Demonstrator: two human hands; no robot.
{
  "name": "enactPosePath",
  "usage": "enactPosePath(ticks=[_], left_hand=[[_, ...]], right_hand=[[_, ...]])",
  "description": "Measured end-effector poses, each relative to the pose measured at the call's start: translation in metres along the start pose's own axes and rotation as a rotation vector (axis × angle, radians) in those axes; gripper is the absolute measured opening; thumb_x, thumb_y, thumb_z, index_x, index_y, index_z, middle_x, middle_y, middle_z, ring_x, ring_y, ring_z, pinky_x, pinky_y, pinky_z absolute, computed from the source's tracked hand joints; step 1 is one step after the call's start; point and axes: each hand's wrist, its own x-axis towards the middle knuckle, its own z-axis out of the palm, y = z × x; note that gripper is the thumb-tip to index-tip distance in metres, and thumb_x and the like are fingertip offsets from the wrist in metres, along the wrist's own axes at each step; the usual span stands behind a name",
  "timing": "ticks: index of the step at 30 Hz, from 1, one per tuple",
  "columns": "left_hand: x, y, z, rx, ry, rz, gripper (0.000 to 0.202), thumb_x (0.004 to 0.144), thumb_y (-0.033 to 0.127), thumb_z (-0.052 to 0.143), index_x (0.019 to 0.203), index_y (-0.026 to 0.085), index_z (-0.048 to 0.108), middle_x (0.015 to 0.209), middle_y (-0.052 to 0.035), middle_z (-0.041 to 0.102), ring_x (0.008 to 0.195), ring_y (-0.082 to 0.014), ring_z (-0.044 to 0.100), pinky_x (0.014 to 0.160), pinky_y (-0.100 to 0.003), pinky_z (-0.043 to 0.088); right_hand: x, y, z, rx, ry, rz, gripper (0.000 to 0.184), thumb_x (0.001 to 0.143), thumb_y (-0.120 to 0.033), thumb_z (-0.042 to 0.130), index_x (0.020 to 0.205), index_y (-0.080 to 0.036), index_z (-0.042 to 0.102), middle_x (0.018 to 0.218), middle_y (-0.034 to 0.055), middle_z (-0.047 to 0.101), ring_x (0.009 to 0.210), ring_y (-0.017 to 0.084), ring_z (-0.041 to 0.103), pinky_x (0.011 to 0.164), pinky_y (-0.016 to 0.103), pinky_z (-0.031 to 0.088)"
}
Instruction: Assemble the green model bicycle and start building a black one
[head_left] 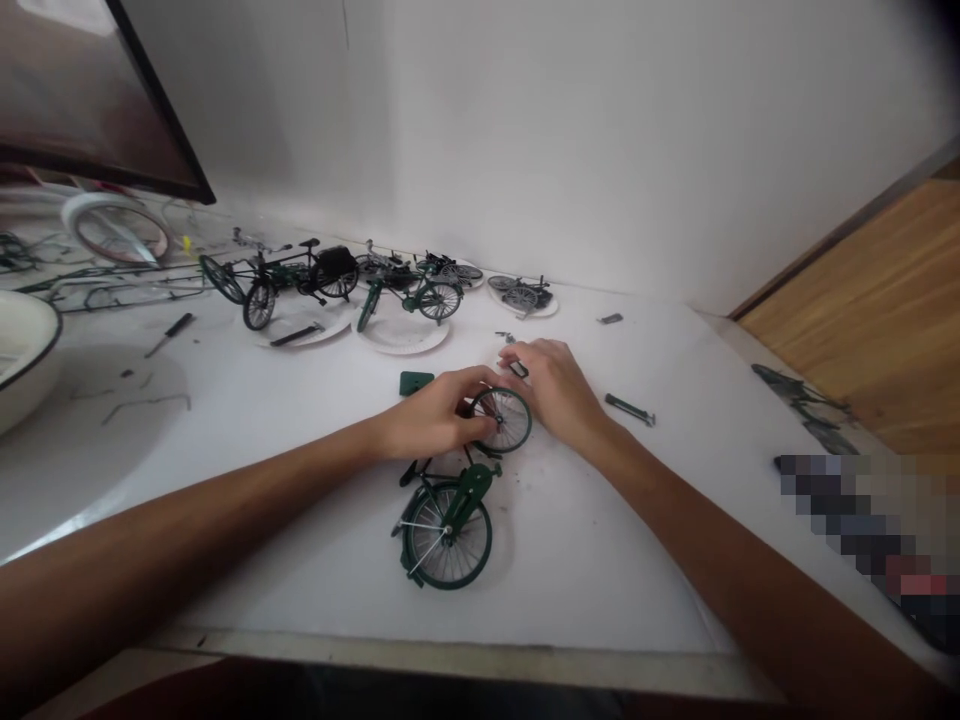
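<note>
No text, label, brand, number or sign can be read. The screen (pixel 82 90) shows no legible writing, the patch (pixel 862 530) at the right is pixelated, and any marking on the green model bicycle (pixel 471 498) is too small to tell.

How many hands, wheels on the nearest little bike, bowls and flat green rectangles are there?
Hands: 2 (left hand, right hand)
Wheels on the nearest little bike: 2 (upper wheel, lower wheel)
Bowls: 1
Flat green rectangles: 1
Total: 6
</note>
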Motion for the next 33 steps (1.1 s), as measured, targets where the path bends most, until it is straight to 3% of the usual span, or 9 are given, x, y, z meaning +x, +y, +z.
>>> enactPosePath(ticks=[5,11,15,21,28,33], left_hand=[[-0.001,-0.001,0.001,0.045,0.002,0.031,0.036,0.085,0.012,0.060,0.121,0.016,0.059,0.103,-0.0047,0.066,0.090,-0.0173,0.062,0.078,-0.030,0.049],[-0.002,-0.001,0.004,0.153,0.091,-0.033,0.033,0.086,0.014,0.059,0.119,0.017,0.060,0.102,-0.0033,0.066,0.086,-0.0169,0.061,0.076,-0.030,0.048],[-0.003,0.002,0.006,0.191,0.135,-0.040,0.031,0.085,0.013,0.059,0.116,0.018,0.060,0.104,-0.0024,0.066,0.088,-0.0164,0.061,0.077,-0.030,0.047],[-0.009,0.010,0.007,0.124,0.149,-0.097,0.027,0.086,0.013,0.058,0.113,0.018,0.059,0.097,-0.0019,0.066,0.081,-0.0147,0.061,0.071,-0.028,0.048],[-0.010,0.007,0.005,0.105,0.130,-0.118,0.028,0.088,0.016,0.059,0.116,0.019,0.058,0.094,-0.0016,0.065,0.074,-0.0137,0.060,0.066,-0.027,0.050],[-0.010,0.005,0.003,0.106,0.115,-0.105,0.032,0.089,0.018,0.059,0.121,0.019,0.058,0.092,-0.0019,0.064,0.074,-0.0144,0.060,0.066,-0.028,0.050]], right_hand=[[0.011,0.004,0.012,-0.035,0.041,0.014,0.021,0.089,-0.010,0.061,0.108,-0.016,0.067,0.099,0.0120,0.073,0.094,0.030,0.065,0.087,0.046,0.048],[0.013,0.007,0.013,0.005,0.017,-0.040,0.019,0.094,-0.011,0.055,0.103,-0.017,0.071,0.095,0.0100,0.074,0.089,0.026,0.064,0.082,0.041,0.049],[0.016,0.010,0.011,0.049,-0.043,-0.148,0.018,0.094,-0.010,0.057,0.102,-0.017,0.072,0.097,0.0082,0.075,0.092,0.026,0.064,0.084,0.039,0.050],[0.016,0.008,0.006,0.139,-0.076,-0.221,0.029,0.098,-0.013,0.053,0.124,-0.015,0.065,0.106,0.0095,0.075,0.098,0.025,0.064,0.088,0.039,0.050],[0.010,0.005,0.006,0.205,-0.083,-0.180,0.031,0.101,-0.020,0.049,0.130,-0.017,0.062,0.110,0.0102,0.072,0.102,0.025,0.064,0.087,0.037,0.051],[0.010,0.004,0.006,0.211,-0.108,-0.134,0.028,0.101,-0.022,0.048,0.123,-0.019,0.065,0.108,0.0103,0.072,0.093,0.024,0.066,0.083,0.037,0.052]])
